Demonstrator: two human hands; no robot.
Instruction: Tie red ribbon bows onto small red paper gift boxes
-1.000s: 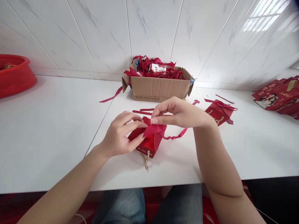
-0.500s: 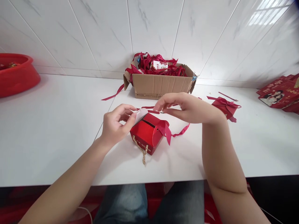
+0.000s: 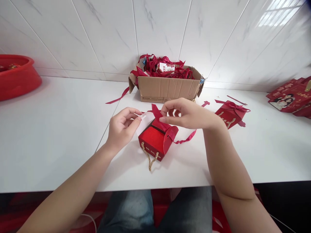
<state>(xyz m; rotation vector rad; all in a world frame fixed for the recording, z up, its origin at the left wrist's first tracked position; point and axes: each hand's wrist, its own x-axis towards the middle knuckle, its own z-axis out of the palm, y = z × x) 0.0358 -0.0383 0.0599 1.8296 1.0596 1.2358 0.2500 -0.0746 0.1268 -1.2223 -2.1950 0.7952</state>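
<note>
A small red gift box [image 3: 152, 139] with a twisted gold cord handle [image 3: 149, 158] stands on the white table in front of me. My left hand [image 3: 123, 126] pinches the box's side flap [image 3: 145, 122], whose pale inner face shows, and holds it folded outward. Above the box, my right hand [image 3: 182, 113] grips a dark red ribbon [image 3: 156, 112] between thumb and fingers, its pointed end sticking up. The ribbon passes through the rounded right flap [image 3: 171, 134], and its other end [image 3: 187, 139] trails on the table to the right.
Against the tiled wall stands a cardboard box [image 3: 167, 89] full of red ribbons. A tied red gift box [image 3: 230, 113] sits to the right, near red paper bags [image 3: 289, 97] at the far right. At far left is a red plastic basin [image 3: 21, 81].
My right hand has taken hold of the ribbon's end and raised it over the box top. The gift box has shifted slightly right. My left hand still holds the flap.
</note>
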